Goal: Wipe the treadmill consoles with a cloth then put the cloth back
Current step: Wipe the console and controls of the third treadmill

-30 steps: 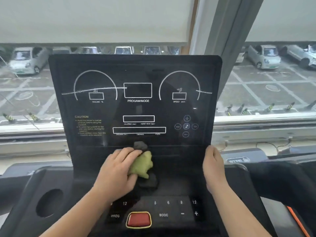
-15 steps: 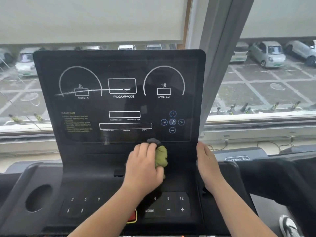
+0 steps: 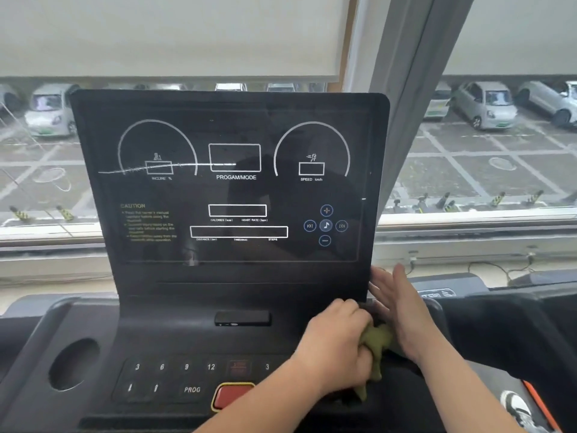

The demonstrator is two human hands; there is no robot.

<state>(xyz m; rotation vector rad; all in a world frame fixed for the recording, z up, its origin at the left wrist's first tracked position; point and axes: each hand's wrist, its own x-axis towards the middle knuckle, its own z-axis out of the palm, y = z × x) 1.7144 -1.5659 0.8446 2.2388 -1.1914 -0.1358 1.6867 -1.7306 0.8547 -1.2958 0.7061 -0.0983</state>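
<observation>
Evidently mid-wipe: left hand point(image 3: 337, 346) grips crumpled green cloth point(image 3: 376, 340) at four o'clock on black treadmill console point(image 3: 237, 192), right hand point(image 3: 402, 310) flat beside; cloth not yet returned.

most of the green cloth point(image 3: 375, 340) is buried under the left hand point(image 3: 335, 348). the left forearm point(image 3: 265, 398) covers part of the red stop button point(image 3: 231, 395) and the keypad right of it. the caution text point(image 3: 150, 225) is too blurred to read. the fingers point(image 3: 399, 278) of the right hand point(image 3: 406, 317) are smeared.
</observation>
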